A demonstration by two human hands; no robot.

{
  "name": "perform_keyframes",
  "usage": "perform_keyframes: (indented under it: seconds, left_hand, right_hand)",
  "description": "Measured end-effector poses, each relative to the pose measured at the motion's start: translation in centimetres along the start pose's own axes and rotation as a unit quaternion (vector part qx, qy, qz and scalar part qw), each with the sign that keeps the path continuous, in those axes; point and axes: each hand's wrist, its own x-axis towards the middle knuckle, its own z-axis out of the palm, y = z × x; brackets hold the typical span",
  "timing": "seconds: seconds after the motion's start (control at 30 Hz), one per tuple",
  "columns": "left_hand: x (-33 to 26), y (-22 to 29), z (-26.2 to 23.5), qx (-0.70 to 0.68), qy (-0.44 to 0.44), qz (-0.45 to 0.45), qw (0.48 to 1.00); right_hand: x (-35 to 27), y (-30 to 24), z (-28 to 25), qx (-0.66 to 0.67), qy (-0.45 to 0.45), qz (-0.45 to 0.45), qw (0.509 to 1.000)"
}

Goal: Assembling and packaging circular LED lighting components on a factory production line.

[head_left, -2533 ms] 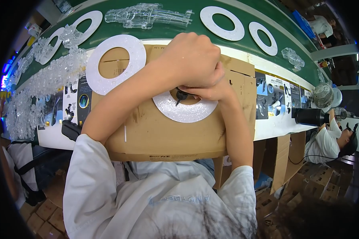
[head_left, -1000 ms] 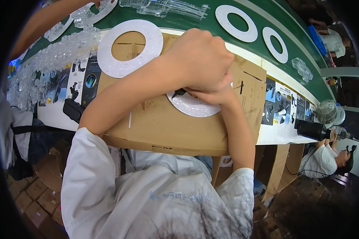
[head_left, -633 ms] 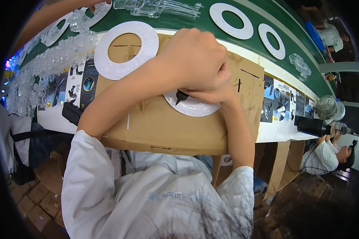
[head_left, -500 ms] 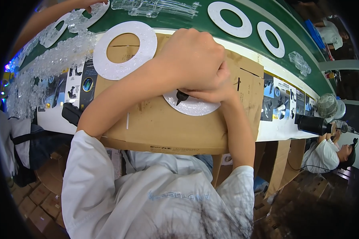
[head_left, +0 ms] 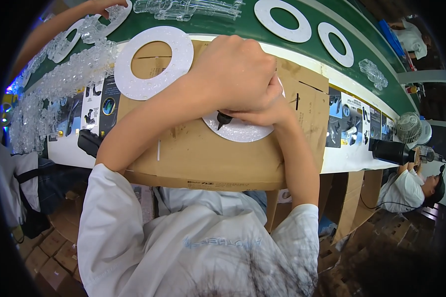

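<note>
Both my hands meet over a white flat ring [head_left: 245, 132] on a brown cardboard sheet [head_left: 193, 158]. My left hand [head_left: 238, 74] is a closed fist crossing on top; whatever it grips is hidden. Under it, my right hand [head_left: 257, 114] is closed with its fingers partly covered, and a black pointed tool tip [head_left: 224, 120] sticks out below its fingers, over the ring. The rest of that tool is out of sight. Another white ring [head_left: 126, 76], speckled and shiny, lies flat beside my left forearm.
On the green surface beyond lie more white rings [head_left: 302, 32] and clear plastic parts [head_left: 188, 9]. Clear parts are heaped at left [head_left: 69, 74]. Another person's hand [head_left: 104, 6] reaches in at upper left. At right are a black cylinder [head_left: 391, 152], a fan [head_left: 409, 129] and a seated person [head_left: 404, 190].
My hands stay closed together in almost the same place. The other person's hand at upper left has shifted slightly left. The whole view has moved a little.
</note>
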Motion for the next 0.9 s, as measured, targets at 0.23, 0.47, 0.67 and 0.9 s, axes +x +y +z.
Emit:
perform_keyframes:
  seconds: [0.23, 0.47, 0.67, 0.9]
  left_hand:
    - [-0.2, -0.1, -0.1, 0.005, 0.000, 0.003, 1.000]
    - [0.1, 0.1, -0.1, 0.014, -0.028, 0.002, 1.000]
    - [1.2, 0.8, 0.0, -0.014, -0.017, -0.009, 1.000]
    - [2.5, 1.4, 1.8, -0.018, 0.014, -0.019, 1.000]
  right_hand:
    - [-0.1, 0.8, 0.1, 0.025, -0.014, -0.015, 0.999]
    - [0.0, 0.4, 0.0, -0.009, -0.014, -0.018, 1.000]
    - [-0.4, -0.2, -2.1, -0.052, -0.002, -0.035, 0.998]
    - [-0.8, -0.9, -4.3, -0.012, 0.011, 0.025, 1.000]
